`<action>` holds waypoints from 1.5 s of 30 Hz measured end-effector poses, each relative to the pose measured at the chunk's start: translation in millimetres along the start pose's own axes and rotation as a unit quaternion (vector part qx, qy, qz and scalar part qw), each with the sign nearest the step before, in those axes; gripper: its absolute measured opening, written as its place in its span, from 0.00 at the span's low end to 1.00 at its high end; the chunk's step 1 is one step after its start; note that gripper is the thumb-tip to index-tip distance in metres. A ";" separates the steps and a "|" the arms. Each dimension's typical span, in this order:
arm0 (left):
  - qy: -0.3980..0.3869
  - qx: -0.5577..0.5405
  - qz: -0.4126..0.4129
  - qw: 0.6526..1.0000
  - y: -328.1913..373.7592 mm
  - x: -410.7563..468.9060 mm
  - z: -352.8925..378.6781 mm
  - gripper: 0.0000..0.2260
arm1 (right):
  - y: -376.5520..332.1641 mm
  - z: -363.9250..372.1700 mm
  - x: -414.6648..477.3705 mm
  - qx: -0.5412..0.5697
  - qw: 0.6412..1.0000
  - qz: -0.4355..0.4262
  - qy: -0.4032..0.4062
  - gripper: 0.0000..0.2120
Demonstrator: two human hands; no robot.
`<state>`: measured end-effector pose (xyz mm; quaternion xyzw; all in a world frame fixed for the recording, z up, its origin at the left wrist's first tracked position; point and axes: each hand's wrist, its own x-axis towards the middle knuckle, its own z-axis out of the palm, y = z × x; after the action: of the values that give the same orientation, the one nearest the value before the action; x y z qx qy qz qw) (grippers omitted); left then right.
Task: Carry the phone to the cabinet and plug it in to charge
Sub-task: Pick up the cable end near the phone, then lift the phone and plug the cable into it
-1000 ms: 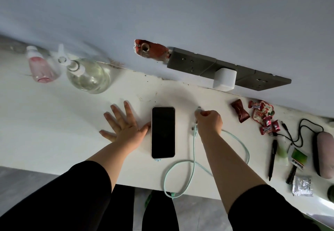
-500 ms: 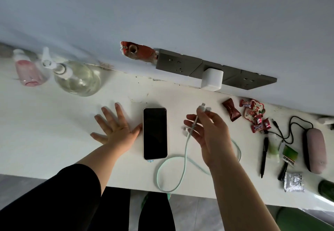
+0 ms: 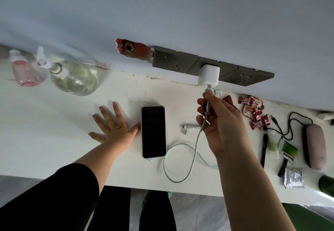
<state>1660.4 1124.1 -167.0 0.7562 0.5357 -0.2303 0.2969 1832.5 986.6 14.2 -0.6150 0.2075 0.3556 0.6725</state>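
Up goes the right hand (image 3: 219, 122), fingers (image 3: 207, 98) pinching the mint cable's plug (image 3: 208, 90) at the white charger (image 3: 208, 75). Left hand (image 3: 115, 124) lies splayed and empty beside the phone (image 3: 153, 131), flat on the tabletop (image 3: 54, 131). A crooked push could miss the port.

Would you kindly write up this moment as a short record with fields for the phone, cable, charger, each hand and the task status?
phone: black-screened smartphone with a pale frame, flat and face up on the white cabinet top
cable: mint-green charging cable, looped beside the phone; whether it is in the phone cannot be told
charger: white cube wall adapter in the grey socket strip
right hand: pinching the cable's plug end right below the adapter
left hand: open, flat on the cabinet top, thumb at the phone's edge
status: cable end at the adapter, seating not confirmed
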 end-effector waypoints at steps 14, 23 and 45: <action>0.009 0.008 -0.002 1.000 -1.3 1.7 1.9 0.46 | 1.4 0.7 5.2 0.040 0.999 0.012 -0.012 0.09; 0.010 0.004 -0.003 1.000 -1.2 1.5 2.2 0.46 | 1.9 3.5 12.6 0.083 0.996 0.025 -0.015 0.08; 0.039 0.018 0.002 0.999 -3.7 6.0 7.8 0.46 | 88.8 -64.4 66.0 -0.686 0.716 -0.124 -0.041 0.16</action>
<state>1658.5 1123.6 -177.4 0.7710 0.5409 -0.2097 0.2627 1821.2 937.6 -103.6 -0.9125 -0.1994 0.3391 0.1117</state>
